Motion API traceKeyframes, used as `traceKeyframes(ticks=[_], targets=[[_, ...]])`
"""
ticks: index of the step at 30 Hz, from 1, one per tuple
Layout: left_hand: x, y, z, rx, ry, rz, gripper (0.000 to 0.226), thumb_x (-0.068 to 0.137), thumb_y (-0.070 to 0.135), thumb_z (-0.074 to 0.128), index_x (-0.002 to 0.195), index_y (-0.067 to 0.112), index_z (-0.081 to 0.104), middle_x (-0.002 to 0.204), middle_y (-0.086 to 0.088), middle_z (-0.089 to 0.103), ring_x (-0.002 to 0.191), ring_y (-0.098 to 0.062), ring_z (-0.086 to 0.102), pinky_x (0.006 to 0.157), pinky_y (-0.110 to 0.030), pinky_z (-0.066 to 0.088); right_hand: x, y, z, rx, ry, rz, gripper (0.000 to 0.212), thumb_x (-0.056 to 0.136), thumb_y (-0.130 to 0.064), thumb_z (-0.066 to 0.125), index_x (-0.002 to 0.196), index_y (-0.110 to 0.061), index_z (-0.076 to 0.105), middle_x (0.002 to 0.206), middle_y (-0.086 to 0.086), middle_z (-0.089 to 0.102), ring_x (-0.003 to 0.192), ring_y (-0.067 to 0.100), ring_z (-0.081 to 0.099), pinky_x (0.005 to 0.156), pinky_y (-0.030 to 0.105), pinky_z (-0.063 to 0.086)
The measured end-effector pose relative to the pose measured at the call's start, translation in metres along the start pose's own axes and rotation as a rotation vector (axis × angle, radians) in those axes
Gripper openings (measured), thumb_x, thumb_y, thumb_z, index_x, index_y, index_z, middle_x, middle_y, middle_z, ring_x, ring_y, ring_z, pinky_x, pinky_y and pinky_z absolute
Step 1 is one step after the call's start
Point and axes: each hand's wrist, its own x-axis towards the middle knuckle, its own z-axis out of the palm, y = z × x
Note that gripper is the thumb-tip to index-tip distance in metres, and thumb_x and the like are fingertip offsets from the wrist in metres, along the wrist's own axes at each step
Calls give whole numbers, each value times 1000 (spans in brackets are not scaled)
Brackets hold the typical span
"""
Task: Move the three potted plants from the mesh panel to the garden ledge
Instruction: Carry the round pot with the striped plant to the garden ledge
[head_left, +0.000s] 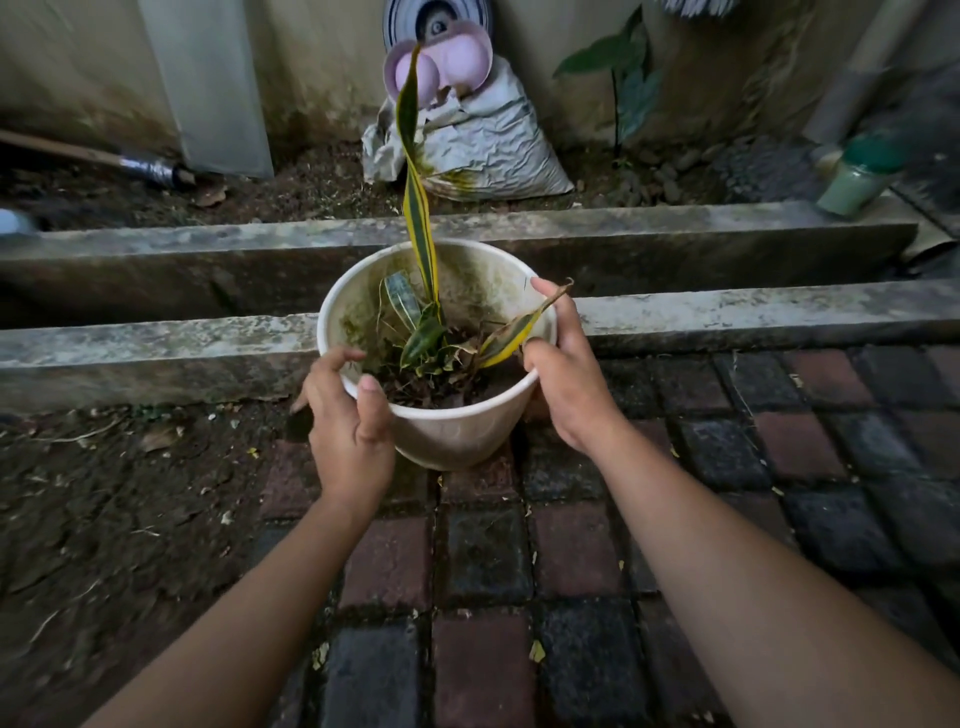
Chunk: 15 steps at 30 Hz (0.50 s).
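Just short of the near ledge (156, 343), the white pot (447, 431) is pinched at its rim by both hands: your left hand (348, 421) at the near-left side, your right hand (566, 374) at the right, each grip pressed onto the rim. That ledge lies straight ahead of the pot, beyond both hands. The tall leaf (415, 171) stands upright, so carry the pot forward level.

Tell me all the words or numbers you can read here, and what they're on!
No words or numbers can be read anywhere.
White pot, held by the left hand and right hand: plain, only dirt stains.
Crumpled sack by the wall: no print visible.
Green bottle: too blurred to tell.
Striped round thing at the top: only a pattern.
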Motion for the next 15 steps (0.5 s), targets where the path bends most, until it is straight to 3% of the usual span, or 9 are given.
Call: traceKeyframes(ticks=[2, 5, 7, 10, 11, 13, 15], targets=[[1, 2, -4, 67, -28, -10, 50, 90, 67, 31, 126, 34, 44, 124, 1, 48, 99, -18, 53, 85, -36, 37, 3, -2, -5, -9, -1, -7, 67, 72, -15, 48, 135, -39, 56, 104, -15, 62, 90, 10, 56, 86, 39, 46], [22, 3, -22, 180, -62, -15, 51, 85, 67, 36, 123, 35, 48, 124, -2, 55, 96, -22, 54, 83, -39, 39, -12, 1, 0, -55, 90, -49, 49, 83, -24, 50, 130, -39, 55, 108, -17, 64, 95, 6, 61, 92, 45, 51], [42, 6, -33, 159, -107, -42, 45, 84, 61, 39, 121, 38, 51, 126, -2, 60, 100, -24, 58, 83, -41, 44, -31, 5, 14, 24, 202, -83, 51, 85, -27, 52, 134, -41, 50, 119, -17, 65, 103, 3, 63, 92, 35, 51], [67, 13, -41, 163, -229, -81, 40, 81, 42, 50, 121, 42, 52, 125, -3, 62, 101, -33, 63, 84, -47, 49, -50, 10, 35, 130, 277, -128, 69, 83, -19, 52, 149, -37, 40, 145, -2, 58, 126, 13, 57, 102, 22, 48], [70, 15, -41, 133, -264, -94, 42, 80, 35, 51, 121, 44, 52, 125, -5, 62, 100, -36, 63, 84, -49, 52, -51, 9, 39, 138, 293, -125, 73, 82, -18, 52, 151, -35, 40, 145, 0, 58, 124, 12, 59, 99, 18, 49], [72, 19, -39, 56, -287, -139, 45, 77, 27, 50, 118, 48, 51, 122, -8, 62, 100, -38, 65, 85, -56, 55, -47, 7, 42, 130, 323, -94, 76, 79, -20, 50, 153, -34, 40, 133, 0, 65, 101, -3, 64, 77, 3, 47], [66, 21, -35, 21, -263, -161, 47, 78, 25, 46, 116, 52, 48, 118, -4, 62, 101, -36, 65, 88, -60, 56, -42, 6, 41, 86, 329, -60, 76, 77, -22, 48, 150, -41, 40, 111, -8, 68, 74, -13, 61, 58, 3, 42]])
